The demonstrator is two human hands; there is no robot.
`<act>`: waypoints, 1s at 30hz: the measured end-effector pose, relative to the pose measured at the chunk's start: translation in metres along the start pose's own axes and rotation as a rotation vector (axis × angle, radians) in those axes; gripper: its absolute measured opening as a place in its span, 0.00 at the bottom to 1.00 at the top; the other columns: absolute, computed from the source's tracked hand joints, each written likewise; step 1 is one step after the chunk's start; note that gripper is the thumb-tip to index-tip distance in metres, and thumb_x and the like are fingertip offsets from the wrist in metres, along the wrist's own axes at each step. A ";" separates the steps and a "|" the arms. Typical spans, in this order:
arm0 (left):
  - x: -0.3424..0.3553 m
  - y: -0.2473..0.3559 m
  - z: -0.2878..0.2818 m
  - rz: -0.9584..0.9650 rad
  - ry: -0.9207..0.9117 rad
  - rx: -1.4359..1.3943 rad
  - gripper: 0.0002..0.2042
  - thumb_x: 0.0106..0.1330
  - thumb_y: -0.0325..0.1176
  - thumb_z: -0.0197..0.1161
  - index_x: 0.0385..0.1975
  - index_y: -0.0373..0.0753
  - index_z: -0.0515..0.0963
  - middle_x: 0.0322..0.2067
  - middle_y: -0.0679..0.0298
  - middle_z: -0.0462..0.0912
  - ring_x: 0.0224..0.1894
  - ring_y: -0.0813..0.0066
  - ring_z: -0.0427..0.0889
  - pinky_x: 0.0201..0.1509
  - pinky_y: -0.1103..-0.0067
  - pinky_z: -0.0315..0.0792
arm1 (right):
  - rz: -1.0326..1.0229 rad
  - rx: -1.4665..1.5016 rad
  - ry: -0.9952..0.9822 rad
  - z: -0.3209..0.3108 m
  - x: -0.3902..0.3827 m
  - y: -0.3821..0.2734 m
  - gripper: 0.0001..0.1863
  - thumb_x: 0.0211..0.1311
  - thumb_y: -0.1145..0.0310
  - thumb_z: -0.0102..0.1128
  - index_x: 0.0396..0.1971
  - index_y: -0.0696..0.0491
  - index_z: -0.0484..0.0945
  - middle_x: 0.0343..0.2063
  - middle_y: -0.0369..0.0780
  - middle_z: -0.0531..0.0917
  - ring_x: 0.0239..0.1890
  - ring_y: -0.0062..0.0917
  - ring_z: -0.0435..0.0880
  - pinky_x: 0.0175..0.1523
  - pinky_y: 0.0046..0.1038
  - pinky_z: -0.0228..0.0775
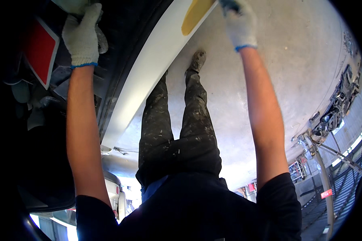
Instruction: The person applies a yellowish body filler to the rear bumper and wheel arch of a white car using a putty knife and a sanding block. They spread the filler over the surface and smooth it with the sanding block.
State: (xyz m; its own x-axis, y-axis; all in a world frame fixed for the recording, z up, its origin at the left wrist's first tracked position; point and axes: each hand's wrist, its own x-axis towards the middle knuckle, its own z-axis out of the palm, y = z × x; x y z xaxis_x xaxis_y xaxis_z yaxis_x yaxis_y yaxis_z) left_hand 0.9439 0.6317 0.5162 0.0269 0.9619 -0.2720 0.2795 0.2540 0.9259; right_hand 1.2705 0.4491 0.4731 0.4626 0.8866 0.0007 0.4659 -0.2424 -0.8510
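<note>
My left hand, in a white knit glove with blue cuff, is up at the top left, fingers curled on something I cannot make out, beside a red panel with silver border in a dark recess. My right hand, gloved alike, is at the top centre-right, closed on a small dark object, just right of a long white vehicle panel. The panel carries an oblong yellow patch near its upper end and runs diagonally beside a black edge. What the dark object is, I cannot tell.
My dust-marked trousers and shoe are on the concrete floor. Along the right lie dark vehicle parts, a metal stand with a red label and a wheeled rack. Behind me at lower left is another pale vehicle.
</note>
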 end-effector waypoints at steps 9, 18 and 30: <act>-0.103 0.028 -0.032 0.082 0.197 0.261 0.16 0.68 0.40 0.72 0.40 0.34 0.79 0.25 0.65 0.81 0.22 0.79 0.77 0.23 0.80 0.69 | 0.381 0.113 -0.440 -0.027 -0.151 -0.115 0.16 0.63 0.75 0.60 0.51 0.55 0.84 0.43 0.42 0.86 0.50 0.31 0.84 0.60 0.33 0.76; -0.333 0.159 -0.012 -0.111 -0.255 -0.002 0.15 0.58 0.32 0.73 0.43 0.32 0.83 0.32 0.70 0.84 0.32 0.83 0.79 0.37 0.79 0.76 | 0.215 0.725 -0.246 -0.235 -0.108 -0.287 0.16 0.70 0.77 0.63 0.56 0.59 0.83 0.45 0.38 0.88 0.48 0.20 0.86 0.55 0.26 0.81; -0.398 0.303 -0.003 0.083 -0.213 -0.180 0.18 0.62 0.34 0.72 0.47 0.32 0.79 0.30 0.66 0.84 0.29 0.84 0.79 0.33 0.82 0.74 | -0.224 0.631 -0.417 -0.314 -0.135 -0.386 0.14 0.71 0.80 0.60 0.54 0.61 0.83 0.45 0.36 0.84 0.46 0.18 0.85 0.53 0.22 0.79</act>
State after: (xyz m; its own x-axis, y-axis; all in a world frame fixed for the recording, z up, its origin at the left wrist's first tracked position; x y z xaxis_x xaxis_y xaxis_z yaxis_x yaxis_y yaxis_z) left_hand 1.0154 0.3257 0.9058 0.2485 0.9422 -0.2248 0.0937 0.2076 0.9737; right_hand 1.2654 0.2991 0.9662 0.0295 0.9927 0.1168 -0.0595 0.1184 -0.9912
